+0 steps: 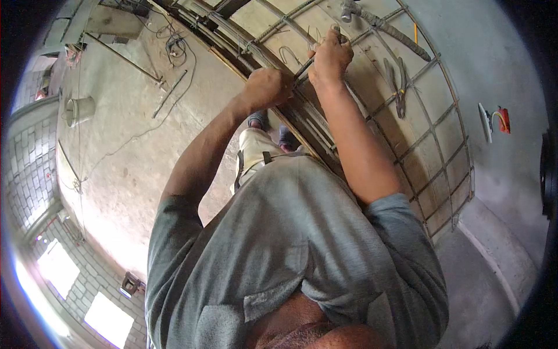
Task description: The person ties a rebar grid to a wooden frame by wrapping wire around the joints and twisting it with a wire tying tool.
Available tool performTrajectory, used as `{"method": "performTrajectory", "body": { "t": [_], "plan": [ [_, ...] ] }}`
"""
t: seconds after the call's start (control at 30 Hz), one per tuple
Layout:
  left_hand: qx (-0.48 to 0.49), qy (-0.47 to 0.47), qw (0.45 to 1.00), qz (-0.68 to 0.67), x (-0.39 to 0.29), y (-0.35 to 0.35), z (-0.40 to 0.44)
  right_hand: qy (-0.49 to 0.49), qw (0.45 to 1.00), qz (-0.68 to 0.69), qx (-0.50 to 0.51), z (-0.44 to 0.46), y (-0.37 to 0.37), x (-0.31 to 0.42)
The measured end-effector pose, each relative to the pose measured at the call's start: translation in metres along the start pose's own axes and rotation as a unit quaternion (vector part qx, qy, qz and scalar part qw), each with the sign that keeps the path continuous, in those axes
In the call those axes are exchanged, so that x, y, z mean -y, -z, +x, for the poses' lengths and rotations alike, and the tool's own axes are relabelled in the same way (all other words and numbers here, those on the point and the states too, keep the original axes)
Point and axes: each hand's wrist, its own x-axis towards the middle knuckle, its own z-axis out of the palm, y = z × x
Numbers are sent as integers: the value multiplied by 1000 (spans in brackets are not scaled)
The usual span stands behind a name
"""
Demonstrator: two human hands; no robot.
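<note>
Rebar (303, 68) aslant, away and rightward

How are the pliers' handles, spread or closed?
Spread: a clear gap shows between the handles of the pliers. Jaw opening: cannot tell.

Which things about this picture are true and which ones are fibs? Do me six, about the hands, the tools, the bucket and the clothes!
1. The pliers and the hammer lie on the metal grid. True.
2. The person is wearing thick gloves. False: the left hand and the right hand are both bare.
3. A pale bucket is over on the left side of the picture. True.
4. The person's top is bright red. False: the shirt is greyish.
5. The right hand is higher in the picture than the left hand. True.
6. The left hand is holding the pliers. False: they lie apart from both hands.
</note>
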Motion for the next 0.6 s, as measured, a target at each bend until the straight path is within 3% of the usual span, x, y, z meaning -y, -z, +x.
{"method": "performTrajectory", "body": {
  "t": [0.13,0.27,0.33,0.37,0.43,0.6],
  "plan": [
    [-55,32,994,-90,10,-10,0,-98,989,103,26,11,8,2],
    [-72,38,990,-118,-4,-5,-8,-145,981,106,72,31,14,-8],
    [-96,64,979,-167,-6,-9,-12,-180,968,67,162,28,2,5],
    [-95,65,979,-166,-6,-9,-11,-181,968,67,162,25,-5,10],
    [-80,98,987,-95,-9,-9,-8,-219,932,30,286,16,-22,18],
    [-117,96,985,-81,-11,-25,-5,-231,930,39,282,3,-34,24]
  ]
}}
